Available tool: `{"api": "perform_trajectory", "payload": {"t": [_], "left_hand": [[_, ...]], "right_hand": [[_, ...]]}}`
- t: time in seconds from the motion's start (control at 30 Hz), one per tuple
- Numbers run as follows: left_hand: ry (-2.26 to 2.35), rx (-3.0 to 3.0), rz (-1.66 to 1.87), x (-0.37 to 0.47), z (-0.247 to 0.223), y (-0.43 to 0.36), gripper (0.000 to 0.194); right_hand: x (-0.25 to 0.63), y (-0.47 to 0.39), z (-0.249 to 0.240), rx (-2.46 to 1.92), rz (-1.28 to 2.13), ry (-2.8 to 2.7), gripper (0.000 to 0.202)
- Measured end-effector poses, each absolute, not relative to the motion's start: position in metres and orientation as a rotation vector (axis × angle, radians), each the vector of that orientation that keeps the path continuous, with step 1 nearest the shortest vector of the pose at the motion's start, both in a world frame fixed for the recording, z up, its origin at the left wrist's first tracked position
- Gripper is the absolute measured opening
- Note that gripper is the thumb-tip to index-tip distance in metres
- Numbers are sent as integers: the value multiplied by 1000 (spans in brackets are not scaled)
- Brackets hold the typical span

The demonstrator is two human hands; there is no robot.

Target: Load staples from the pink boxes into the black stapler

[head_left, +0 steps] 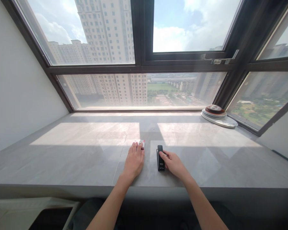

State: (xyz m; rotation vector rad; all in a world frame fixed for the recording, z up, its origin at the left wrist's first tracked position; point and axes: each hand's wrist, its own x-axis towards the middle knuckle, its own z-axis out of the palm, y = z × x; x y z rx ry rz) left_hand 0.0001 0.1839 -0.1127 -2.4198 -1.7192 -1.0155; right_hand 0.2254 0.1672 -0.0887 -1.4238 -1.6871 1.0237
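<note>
Under the fingers of my left hand (134, 159) lies a small white box (143, 142) with red markings, most of it covered. My fingertips are closed over its near side, and its far edge shows beyond them. A black stapler (160, 161) is in my right hand (173, 163), the thumb on top and the fingers along its right side. It points away from me, on or just above the grey stone windowsill (91, 159). A short gap of sill separates the box from the stapler.
Stacked round plates or lids (219, 118) sit in the far right corner by the dark window frame (182, 68). The sill's front edge runs just below my wrists. A pale plastic bin (38, 204) stands below at the left. Sunlight patches cross the sill.
</note>
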Motion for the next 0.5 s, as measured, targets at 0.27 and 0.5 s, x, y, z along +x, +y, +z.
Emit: {"api": "perform_trajectory", "payload": {"t": [0.27, 0.5], "left_hand": [[-1709, -2399, -955, -4, -118, 132, 44], [-1733, -2368, -954, -93, -124, 145, 40]], "right_hand": [[161, 153, -94, -1317, 1128, -1695, 48], [78, 159, -88, -1271, 1136, -1835, 38]]}}
